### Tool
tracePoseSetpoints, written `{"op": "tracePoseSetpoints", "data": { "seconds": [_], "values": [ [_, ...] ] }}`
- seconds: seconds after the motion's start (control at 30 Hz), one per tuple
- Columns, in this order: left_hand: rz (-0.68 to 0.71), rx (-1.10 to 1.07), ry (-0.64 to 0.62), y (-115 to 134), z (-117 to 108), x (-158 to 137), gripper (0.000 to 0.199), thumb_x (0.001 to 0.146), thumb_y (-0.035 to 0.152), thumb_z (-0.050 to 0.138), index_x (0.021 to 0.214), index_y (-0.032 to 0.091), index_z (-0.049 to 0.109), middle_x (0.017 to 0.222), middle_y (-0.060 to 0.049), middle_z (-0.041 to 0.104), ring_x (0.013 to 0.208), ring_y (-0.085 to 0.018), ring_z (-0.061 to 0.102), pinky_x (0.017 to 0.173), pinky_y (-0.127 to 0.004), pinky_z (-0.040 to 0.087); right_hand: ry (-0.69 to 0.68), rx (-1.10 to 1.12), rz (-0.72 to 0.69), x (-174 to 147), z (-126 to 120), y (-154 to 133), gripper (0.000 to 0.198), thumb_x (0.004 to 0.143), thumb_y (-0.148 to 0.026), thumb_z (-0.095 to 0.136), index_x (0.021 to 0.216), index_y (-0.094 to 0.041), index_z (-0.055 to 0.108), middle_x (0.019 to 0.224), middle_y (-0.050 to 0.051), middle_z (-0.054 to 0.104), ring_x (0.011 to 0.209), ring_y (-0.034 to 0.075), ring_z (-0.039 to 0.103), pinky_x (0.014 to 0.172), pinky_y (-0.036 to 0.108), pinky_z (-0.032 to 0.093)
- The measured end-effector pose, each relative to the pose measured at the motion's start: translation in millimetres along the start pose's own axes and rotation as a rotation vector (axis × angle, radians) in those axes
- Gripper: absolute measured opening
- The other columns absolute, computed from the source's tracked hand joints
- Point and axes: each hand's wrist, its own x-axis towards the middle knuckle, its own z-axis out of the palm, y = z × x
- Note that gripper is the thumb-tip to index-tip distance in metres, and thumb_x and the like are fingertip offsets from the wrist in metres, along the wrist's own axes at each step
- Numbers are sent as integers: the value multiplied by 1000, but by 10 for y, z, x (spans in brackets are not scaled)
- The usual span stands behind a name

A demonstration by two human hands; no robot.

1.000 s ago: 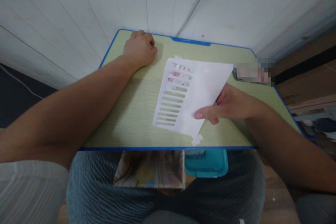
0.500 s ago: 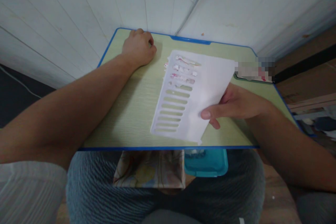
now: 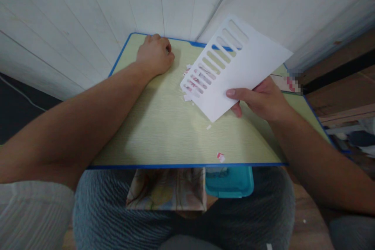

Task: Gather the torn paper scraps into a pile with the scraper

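Note:
My right hand (image 3: 258, 97) grips a white card or thin sheet (image 3: 252, 70), thumb on top and fingers beneath. A row of long rounded slots runs along the card's left side. It is tilted over the table, its far end near the wall. Through the lower slots show printed paper scraps (image 3: 187, 97), which also stick out past its left corner; part of the pile is hidden. On the far left of the table rests my left hand (image 3: 155, 52), its fingers curled closed. What lies inside them, if anything, I cannot make out.
The pale green table (image 3: 146, 133) has a blue rim and stands against a white plank wall (image 3: 117, 0). One red-and-white scrap (image 3: 220, 157) lies near the front edge. Below are a teal plastic box (image 3: 231, 187) and a patterned fabric item (image 3: 166, 191). Cardboard (image 3: 345, 90) stands at right.
My right hand has swung the slotted card up and away, turning it clockwise. Scraps near the front edge and beside the pile are now uncovered. My left hand has stayed put.

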Motion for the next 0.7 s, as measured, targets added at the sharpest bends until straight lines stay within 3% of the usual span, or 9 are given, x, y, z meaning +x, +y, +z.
{"op": "tracePoseSetpoints", "data": {
  "seconds": [0.2, 0.33, 0.47, 0.6, 0.7],
  "values": [
    [-12, -36, -15, 23, -30, -14, 46, 106, 37, 53, 141, 29, 82, 151, -13, 70, 149, -40, 54, 131, -61, 48, -196, -13, 41, -71, 2, -83, 39, 85, -52, 101, 86, -23, 75, 55, -3, 68, 43, 16, 58, 43, 30, 50],
    [3, -25, -15, -6, -13, 4, 43, 106, 44, 55, 138, 36, 82, 148, -10, 71, 147, -39, 54, 131, -60, 49, -443, -29, 71, -124, -55, -126, 35, 93, -46, 95, 76, -23, 76, 56, 0, 71, 47, 17, 65, 46, 27, 54],
    [9, -28, 9, -40, 18, 29, 42, 105, 40, 57, 137, 33, 83, 147, -10, 72, 145, -38, 55, 131, -59, 49, -581, -82, 91, -164, -56, -138, 41, 104, -42, 86, 69, -22, 77, 59, 3, 75, 52, 17, 70, 51, 26, 58],
    [3, -47, 3, -34, 24, 28, 41, 108, 37, 57, 139, 32, 83, 148, -10, 71, 144, -37, 55, 130, -59, 49, -670, -80, 115, -165, -49, -129, 41, 104, -41, 87, 69, -22, 78, 59, 2, 75, 51, 17, 71, 50, 24, 57],
    [0, -32, 14, -21, 31, 37, 42, 108, 32, 57, 140, 25, 84, 149, -15, 71, 144, -40, 57, 128, -60, 50, -756, -65, 134, -157, -76, -130, 38, 104, -39, 87, 72, -20, 78, 60, 1, 75, 51, 16, 71, 51, 23, 57]
  ]
}}
